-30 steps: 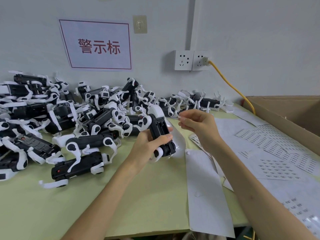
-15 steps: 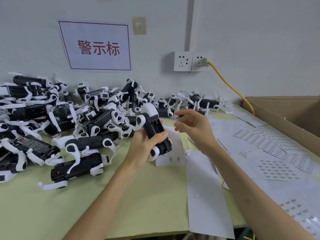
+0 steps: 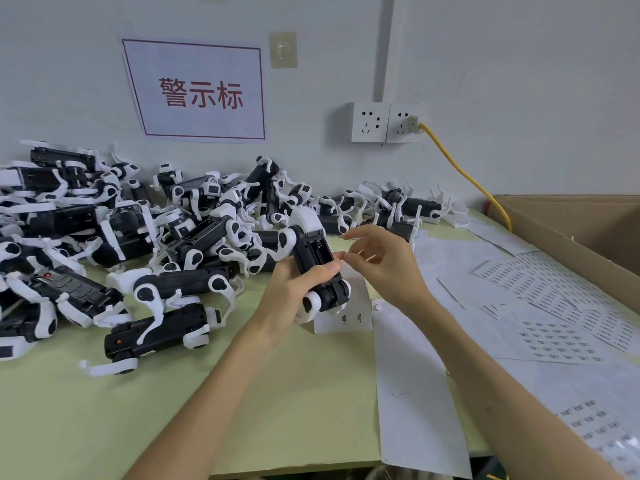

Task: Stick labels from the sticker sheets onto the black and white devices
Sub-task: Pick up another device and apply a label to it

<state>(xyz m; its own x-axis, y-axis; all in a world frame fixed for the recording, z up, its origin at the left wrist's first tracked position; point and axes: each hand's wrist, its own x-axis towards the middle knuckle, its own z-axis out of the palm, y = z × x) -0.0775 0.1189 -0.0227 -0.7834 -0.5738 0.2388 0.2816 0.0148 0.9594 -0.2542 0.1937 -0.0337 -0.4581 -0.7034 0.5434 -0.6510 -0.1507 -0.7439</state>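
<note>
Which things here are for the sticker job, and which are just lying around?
For the job: held device, left hand, right hand, label, sticker sheets, pile of devices.
Just lying about: cardboard box, yellow cable, wall hook, sockets.

Devices (image 3: pixel 194 244) and sticker sheets (image 3: pixel 554 337) on table (image 3: pixel 104 427)

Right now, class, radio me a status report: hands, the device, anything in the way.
Left hand grips device. Right hand fingertips at its black side; label too small to see. Nothing between them; sticker sheet lies underneath.
</note>
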